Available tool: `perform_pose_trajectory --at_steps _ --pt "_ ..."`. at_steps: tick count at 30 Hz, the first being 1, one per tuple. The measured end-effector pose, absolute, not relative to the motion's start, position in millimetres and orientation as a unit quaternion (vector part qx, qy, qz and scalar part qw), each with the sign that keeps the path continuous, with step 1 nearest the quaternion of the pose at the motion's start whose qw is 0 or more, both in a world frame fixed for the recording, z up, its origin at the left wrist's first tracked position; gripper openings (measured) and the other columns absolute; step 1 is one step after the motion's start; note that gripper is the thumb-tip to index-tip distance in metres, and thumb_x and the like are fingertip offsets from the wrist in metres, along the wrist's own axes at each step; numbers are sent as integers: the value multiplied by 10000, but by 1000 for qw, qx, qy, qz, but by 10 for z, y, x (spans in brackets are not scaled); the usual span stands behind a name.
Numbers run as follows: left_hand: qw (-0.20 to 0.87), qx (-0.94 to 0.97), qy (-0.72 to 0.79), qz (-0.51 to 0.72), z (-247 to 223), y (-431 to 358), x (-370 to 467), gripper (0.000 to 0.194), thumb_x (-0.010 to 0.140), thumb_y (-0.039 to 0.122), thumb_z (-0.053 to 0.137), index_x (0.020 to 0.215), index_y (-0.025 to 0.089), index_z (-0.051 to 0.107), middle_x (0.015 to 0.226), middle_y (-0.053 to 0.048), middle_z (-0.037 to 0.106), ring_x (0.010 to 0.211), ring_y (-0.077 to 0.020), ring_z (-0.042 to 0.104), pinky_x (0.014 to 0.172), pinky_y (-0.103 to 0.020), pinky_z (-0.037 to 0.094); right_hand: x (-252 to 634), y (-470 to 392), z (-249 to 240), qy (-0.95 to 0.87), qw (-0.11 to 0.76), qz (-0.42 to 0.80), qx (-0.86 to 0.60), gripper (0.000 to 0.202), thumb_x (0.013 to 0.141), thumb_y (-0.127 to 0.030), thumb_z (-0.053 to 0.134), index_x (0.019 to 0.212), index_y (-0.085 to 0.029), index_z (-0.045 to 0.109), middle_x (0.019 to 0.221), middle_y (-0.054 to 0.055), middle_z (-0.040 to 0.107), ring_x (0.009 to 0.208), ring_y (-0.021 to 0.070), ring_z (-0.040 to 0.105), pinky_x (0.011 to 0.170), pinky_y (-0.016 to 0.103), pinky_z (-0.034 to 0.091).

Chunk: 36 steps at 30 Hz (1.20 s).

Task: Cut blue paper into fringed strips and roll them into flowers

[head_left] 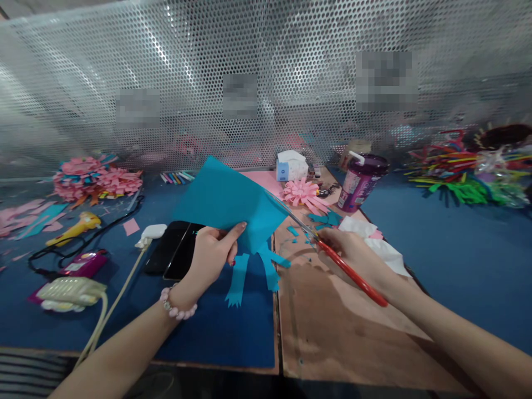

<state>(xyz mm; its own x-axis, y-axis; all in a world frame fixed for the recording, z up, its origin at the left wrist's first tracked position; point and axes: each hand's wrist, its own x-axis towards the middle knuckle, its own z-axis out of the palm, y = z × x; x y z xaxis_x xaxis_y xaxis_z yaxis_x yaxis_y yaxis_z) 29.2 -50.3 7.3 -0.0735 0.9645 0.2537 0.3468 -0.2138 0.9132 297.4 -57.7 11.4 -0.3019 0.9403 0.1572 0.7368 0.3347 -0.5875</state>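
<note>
As your left hand [211,252] pinches a blue paper sheet [228,199] left of the pink paper flower [302,194], your right hand [357,252] grips red-handled scissors [353,274] — blades at the sheet's edge — nearer you than the flower.

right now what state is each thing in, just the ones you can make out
sheet: flat, held up in the left hand
scissors: in the right hand, blades at the sheet's edge, opening unclear
strip: lying down, one end jagged
flower: petals spread
cup: upright, lidded, straw in
glue gun: lying down, whether on unclear
near phone: lying flat, screen mostly dark
</note>
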Motion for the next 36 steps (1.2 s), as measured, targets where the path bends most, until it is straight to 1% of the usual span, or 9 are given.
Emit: perform_pose_trajectory --at_steps 4,21,27,36 --pt "314 609 545 483 91 -513 294 646 840 440 585 282 198 366 261 21 343 280 -66 365 408 -232 355 2971 -578 126 -780 240 197 -543 113 742 -272 452 672 -184 460 586 -17 511 557 126 413 519 254 277" --pt "306 611 547 484 94 -523 298 632 841 431 580 295 198 362 268 25 349 285 -59 339 418 -230 359 2965 -584 139 -781 239 195 -543 130 749 -274 437 654 -184 437 580 -20 494 565 121 386 519 257 259" --pt "298 623 548 473 99 -522 285 639 849 439 568 296 200 353 269 26 344 289 -61 344 429 -233 360 2964 -574 126 -779 248 201 -540 116 728 -251 441 684 -167 507 584 -12 507 548 122 384 518 261 251" --pt "318 619 541 472 84 -509 276 652 851 451 562 291 197 344 261 29 325 280 -59 336 415 -240 329 3000 -536 50 -784 256 189 -533 122 744 -250 463 672 -164 512 551 -18 490 530 116 382 507 254 231"
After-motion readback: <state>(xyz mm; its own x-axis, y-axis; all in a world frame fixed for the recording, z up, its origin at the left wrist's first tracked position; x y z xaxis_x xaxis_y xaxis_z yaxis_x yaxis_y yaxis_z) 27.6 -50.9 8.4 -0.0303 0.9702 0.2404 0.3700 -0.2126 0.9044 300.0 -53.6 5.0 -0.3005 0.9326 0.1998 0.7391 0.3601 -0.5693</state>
